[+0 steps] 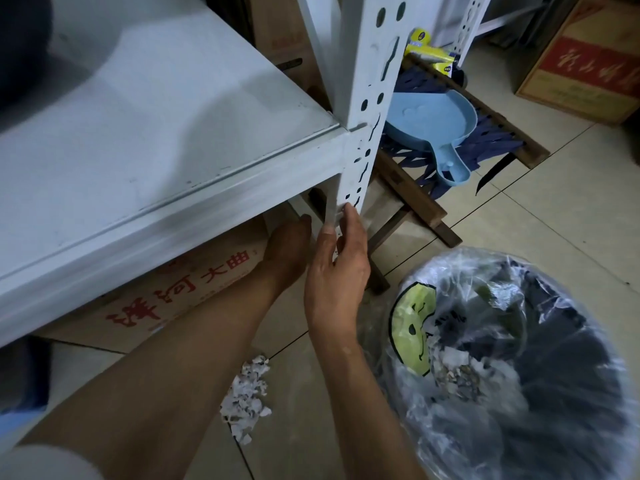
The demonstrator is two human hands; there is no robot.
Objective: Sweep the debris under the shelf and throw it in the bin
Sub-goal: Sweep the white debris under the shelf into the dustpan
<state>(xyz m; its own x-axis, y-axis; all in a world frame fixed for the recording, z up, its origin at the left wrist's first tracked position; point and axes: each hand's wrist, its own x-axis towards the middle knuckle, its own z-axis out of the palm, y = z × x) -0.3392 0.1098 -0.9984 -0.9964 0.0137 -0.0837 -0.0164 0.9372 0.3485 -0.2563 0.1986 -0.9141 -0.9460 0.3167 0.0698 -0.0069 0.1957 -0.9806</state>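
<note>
Tiled floor [540, 216] runs under a white shelf [138, 140]. Left hand [287, 251] reaches beneath it, grip hidden; right hand [337, 271] loosely steadies on the upright. Paper debris [247, 396] lies by the lined bin [512, 368], seemingly gathered for disposal.

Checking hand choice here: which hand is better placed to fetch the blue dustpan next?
Probably the right hand: it rests on the shelf post, with the blue dustpan just beyond on its side. The left hand reaches under the shelf, behind that post.
</note>
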